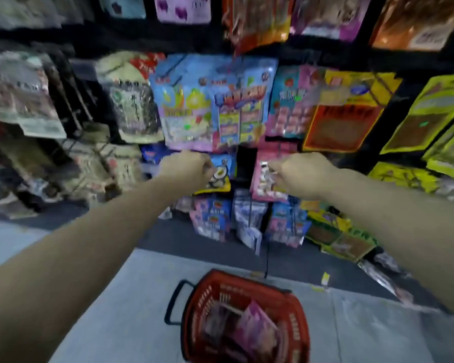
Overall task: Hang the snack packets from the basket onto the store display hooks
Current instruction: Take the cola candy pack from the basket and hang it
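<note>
- The left hand [188, 170] is curled, its fingertips pinching the top of a blue-and-yellow packet [219, 176] on the display rack.
- The right hand [303, 174] is curled too, pinching the top edge of a pink packet [266, 176] at three o'clock from the blue-and-yellow one; a dark gap separates the two packets.
- Motion blur hides the hooks here, so I cannot tell whether either packet is already threaded on; most likely one is being seated now.
- Rows of hung packets [215, 106] fill the rack from nine through twelve to three o'clock of the hands, so much of the display looks stocked.
- At six o'clock, on the floor, sits the red basket [296, 310] with pink packets [257, 323] inside, so some hanging remains.
</note>
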`<action>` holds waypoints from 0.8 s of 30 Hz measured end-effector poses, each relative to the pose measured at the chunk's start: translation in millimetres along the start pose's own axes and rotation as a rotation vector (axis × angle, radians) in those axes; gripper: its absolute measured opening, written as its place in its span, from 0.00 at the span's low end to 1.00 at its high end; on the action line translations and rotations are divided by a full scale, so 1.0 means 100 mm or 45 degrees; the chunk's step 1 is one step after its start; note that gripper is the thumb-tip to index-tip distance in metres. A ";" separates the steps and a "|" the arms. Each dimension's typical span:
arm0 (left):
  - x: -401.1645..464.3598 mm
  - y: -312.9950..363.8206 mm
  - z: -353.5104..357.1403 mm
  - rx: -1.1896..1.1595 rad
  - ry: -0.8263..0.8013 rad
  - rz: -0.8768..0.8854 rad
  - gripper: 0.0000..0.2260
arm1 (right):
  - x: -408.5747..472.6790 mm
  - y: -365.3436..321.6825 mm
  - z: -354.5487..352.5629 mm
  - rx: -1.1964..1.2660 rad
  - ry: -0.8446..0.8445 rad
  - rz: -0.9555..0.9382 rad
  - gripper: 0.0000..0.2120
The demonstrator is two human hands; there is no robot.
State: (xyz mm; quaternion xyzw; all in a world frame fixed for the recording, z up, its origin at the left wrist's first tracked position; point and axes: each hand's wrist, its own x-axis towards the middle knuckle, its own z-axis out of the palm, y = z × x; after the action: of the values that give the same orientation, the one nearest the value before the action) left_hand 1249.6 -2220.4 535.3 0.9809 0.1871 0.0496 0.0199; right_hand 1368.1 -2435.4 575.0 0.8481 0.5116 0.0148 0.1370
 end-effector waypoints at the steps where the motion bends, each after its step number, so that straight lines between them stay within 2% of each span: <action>1: -0.10 0.06 0.19 0.009 -0.026 -0.028 0.14 | 0.00 -0.03 0.19 0.071 0.003 -0.013 0.11; 6: -0.58 0.27 1.15 -0.046 -0.274 -0.220 0.13 | 0.01 -0.18 1.15 0.212 -0.192 -0.210 0.06; 13: -1.23 0.44 2.51 -0.266 -0.634 -0.591 0.14 | -0.01 -0.42 2.59 0.197 -0.525 -0.303 0.12; 17: -1.60 0.46 3.35 -0.533 -0.728 -0.953 0.13 | 0.01 -0.62 3.46 0.266 -0.625 -0.253 0.12; 23: -2.04 0.58 4.60 -0.804 -0.805 -1.294 0.12 | 0.06 -1.08 4.69 0.425 -0.826 -0.267 0.12; 24: -2.10 0.59 4.78 -0.774 -0.858 -1.331 0.12 | 0.06 -1.18 4.90 0.422 -0.874 -0.266 0.12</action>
State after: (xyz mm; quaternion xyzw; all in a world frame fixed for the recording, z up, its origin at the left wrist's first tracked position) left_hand 1126.7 -2363.0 44.4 0.6749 0.5965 -0.2238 0.3723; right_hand 1350.0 -2484.8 73.2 0.7578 0.5150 -0.3665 0.1622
